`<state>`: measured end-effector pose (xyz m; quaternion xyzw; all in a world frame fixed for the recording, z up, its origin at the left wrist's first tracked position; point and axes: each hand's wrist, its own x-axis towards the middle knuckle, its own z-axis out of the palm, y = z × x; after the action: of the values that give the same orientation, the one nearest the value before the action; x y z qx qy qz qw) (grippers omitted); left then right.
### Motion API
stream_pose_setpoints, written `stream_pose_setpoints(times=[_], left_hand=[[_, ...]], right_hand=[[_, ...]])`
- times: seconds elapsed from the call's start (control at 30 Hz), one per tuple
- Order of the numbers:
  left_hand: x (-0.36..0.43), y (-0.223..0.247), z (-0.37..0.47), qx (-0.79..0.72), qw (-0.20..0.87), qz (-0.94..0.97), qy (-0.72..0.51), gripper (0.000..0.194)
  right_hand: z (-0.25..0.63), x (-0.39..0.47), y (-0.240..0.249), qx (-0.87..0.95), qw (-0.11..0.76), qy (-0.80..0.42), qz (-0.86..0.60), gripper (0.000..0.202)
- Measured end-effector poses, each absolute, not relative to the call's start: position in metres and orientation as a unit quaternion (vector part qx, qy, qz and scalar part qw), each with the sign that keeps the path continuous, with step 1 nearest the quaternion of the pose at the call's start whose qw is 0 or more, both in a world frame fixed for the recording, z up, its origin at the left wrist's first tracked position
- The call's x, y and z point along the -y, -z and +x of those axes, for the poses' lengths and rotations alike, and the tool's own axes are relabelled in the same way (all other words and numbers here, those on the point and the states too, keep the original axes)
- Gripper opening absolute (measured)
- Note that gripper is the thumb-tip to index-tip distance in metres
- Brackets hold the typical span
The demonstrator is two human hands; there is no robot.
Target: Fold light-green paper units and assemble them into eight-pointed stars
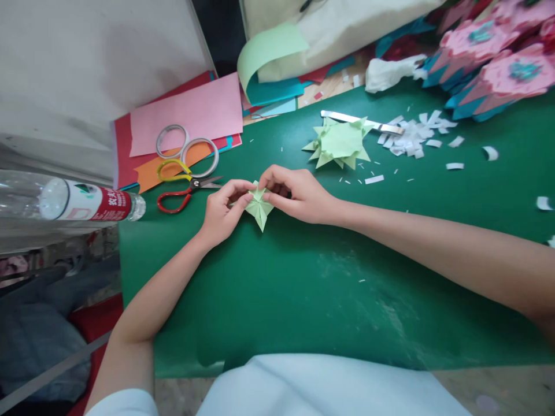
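Hands meet over a small pale green folded paper piece (pixel 259 209) that lies on the green sheet (pixel 303 289) covering the desk, a little left of the middle. The left hand (pixel 223 211) pinches its left edge, thumb and forefinger closed on the paper; the right hand (pixel 297 193) has its fingers (pixel 272 196) closed on the upper right part, pressing it down (the piece ends in a point toward the person). Both forearms are bare and reach in from the near edge.

Just beyond the right hand sits a stack of similar light green folded pieces (pixel 340 144), their points splayed outward. A strip of silvery tape backing (pixel 359 120) lies touching its far side, and white paper scraps (pixel 411 136) are scattered to the right of it. Left of the hands, red-handled scissors (pixel 188 190) lie with the blades pointing toward the left hand, near two rolls of tape (pixel 186 149) that rest on sheets of pink and orange paper (pixel 191 112). A plastic bottle with a red label (pixel 87 201) lies on its side off the left edge of the sheet. Pink and teal paper flowers (pixel 498 58) crowd the far right corner.
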<state>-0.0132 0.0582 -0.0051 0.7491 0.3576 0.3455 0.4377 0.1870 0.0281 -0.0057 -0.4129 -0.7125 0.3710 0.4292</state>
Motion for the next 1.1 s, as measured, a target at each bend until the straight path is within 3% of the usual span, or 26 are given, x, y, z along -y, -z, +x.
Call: stream_pose_setpoints(times=[1.1], left_hand=[[-0.0583,0.0050,-0.0135,-0.373,0.432,0.750,-0.334,0.025]], right_hand=[[0.1866,-0.0287,0.0067,0.711,0.431,-0.380,-0.407,0.008]])
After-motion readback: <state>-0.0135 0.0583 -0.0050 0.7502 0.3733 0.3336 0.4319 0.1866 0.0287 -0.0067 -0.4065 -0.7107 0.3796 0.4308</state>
